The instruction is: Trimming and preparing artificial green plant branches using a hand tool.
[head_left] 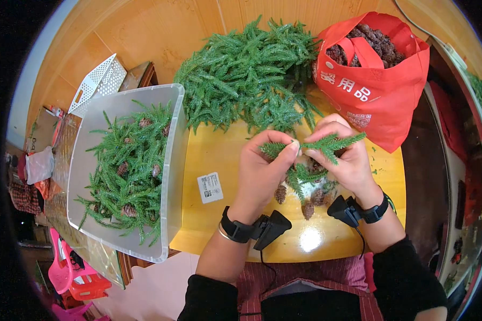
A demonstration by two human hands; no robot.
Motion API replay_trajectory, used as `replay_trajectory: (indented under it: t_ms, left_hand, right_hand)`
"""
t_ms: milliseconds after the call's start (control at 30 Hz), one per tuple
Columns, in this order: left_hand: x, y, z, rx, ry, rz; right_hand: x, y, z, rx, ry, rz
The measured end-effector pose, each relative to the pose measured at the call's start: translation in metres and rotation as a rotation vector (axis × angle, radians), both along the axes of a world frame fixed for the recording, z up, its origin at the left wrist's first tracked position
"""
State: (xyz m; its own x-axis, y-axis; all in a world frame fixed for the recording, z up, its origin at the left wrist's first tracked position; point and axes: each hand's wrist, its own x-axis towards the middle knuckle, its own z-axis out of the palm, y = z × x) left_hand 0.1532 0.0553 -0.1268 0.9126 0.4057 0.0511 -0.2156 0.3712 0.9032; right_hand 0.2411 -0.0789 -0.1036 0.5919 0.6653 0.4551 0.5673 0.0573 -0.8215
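Both hands meet above the yellow table (198,224), pinching a green artificial pine sprig (334,143) between them. My left hand (265,171) grips the sprig near its middle with thumb and forefinger. My right hand (348,160) is closed on it just beside, and part of the needles sticks out past its fingers. Beneath the hands lie several brown pine cones (308,210) and more green needles (303,175), partly hidden by the fingers. Whether these lower needles belong to the held sprig I cannot tell.
At the left, a clear plastic bin (168,208) holds sprigs with cones. A big heap of pine sprigs (246,75) lies at the back. A red bag (367,96) full of pine cones stands back right. A white label card (210,188) and a white basket (99,83) are also here.
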Motion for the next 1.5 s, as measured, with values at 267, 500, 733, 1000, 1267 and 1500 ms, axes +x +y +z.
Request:
replay_trajectory:
  t_ms: [267, 500, 733, 1000, 1267, 1500]
  left_hand:
    - [-0.003, 0.001, 0.003, 0.091, 0.034, 0.02]
    - [-0.002, 0.001, 0.006, 0.003, 0.009, -0.007]
    - [-0.005, 0.005, 0.006, 0.172, -0.097, -0.054]
    - [-0.005, 0.007, 0.011, 0.337, -0.196, -0.146]
    - [-0.005, 0.007, 0.014, 0.597, -0.261, -0.123]
    - [-0.006, 0.006, 0.013, 0.555, -0.232, -0.122]
  right_hand:
    - [-0.006, 0.002, -0.004, 0.044, 0.079, -0.043]
    - [-0.009, -0.005, 0.008, 0.008, -0.064, -0.062]
    - [-0.006, -0.008, 0.014, 0.046, 0.778, 0.177]
    - [0.006, -0.016, 0.011, -0.116, 0.981, 0.412]
    - [0.014, -0.026, 0.02, -0.258, 0.977, 0.584]
    - [0.003, -0.023, 0.023, -0.152, 0.812, 0.529]
